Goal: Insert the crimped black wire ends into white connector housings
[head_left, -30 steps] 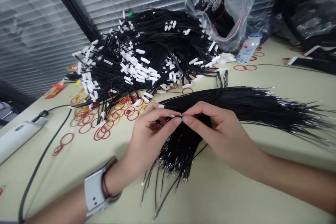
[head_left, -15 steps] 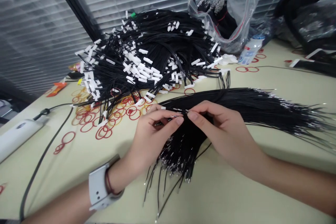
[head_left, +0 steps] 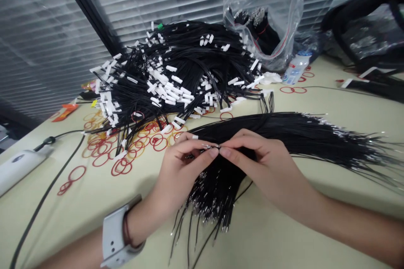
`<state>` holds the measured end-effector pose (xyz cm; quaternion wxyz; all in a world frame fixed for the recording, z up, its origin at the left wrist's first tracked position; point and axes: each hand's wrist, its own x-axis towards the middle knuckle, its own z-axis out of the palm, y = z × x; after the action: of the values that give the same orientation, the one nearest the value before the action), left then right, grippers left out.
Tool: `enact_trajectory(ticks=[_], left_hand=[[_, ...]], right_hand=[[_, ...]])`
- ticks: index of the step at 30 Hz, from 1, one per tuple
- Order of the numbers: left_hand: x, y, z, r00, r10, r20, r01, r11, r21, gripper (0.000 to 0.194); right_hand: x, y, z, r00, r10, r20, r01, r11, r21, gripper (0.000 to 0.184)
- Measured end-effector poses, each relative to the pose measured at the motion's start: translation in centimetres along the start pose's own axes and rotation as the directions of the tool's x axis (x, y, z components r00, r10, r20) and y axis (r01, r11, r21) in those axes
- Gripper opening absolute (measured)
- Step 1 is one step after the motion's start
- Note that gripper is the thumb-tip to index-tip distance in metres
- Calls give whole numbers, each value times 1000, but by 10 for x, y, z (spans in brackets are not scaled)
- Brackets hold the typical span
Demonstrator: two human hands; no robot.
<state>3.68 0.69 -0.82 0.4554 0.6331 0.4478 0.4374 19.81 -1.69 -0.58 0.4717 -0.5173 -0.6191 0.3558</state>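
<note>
Near the left edge of the bench [head_left: 284, 239], well to the left of the black wire bundle [head_left: 277, 130], a white power strip [head_left: 23, 168] is seen. Between it and the bundle, red and yellow rubber bands [head_left: 126, 151] are scattered. Behind them, a pile of cables with white connectors [head_left: 176, 71] is heaped, behind and to the left of the bundle. Over the bundle's left part, silvery wire terminals [head_left: 207, 147] are pinched by the left hand [head_left: 181, 168], its grip closed between thumb and forefinger; a grey band [head_left: 116, 233] is worn on that wrist. Just beside it, the right hand's [head_left: 268, 168] grip is likewise closed, thumb against forefinger, on a thin wire end [head_left: 218, 146] mostly hidden by the fingertips. The two grips are nearly touching. Behind the bundle, a clear plastic bag [head_left: 284, 38] holding dark wires and a small bottle [head_left: 296, 68] are set side by side.
</note>
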Motion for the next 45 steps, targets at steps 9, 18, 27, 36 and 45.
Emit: enact_trajectory(ticks=[9, 18, 27, 36, 45], left_hand=[[-1, 1, -1, 999, 31, -4, -31, 999, 4, 7], [-1, -1, -1, 1000, 17, -12, -17, 1000, -8, 9], [0, 1, -1, 1000, -4, -29, 4, 1000, 5, 4], [0, -1, 0, 999, -50, 3, 50, 995, -84, 4], [-2, 2, 0, 998, -69, 9, 69, 992, -109, 5]], right_hand=[[6, -4, -7, 996, 38, 79, -31, 996, -85, 11], [5, -6, -10, 993, 36, 116, -21, 991, -129, 13], [6, 0, -9, 997, -56, 51, 59, 997, -43, 8], [10, -5, -4, 981, -192, 6, 192, 980, -49, 5], [12, -2, -6, 983, -180, 25, 181, 981, -69, 10]])
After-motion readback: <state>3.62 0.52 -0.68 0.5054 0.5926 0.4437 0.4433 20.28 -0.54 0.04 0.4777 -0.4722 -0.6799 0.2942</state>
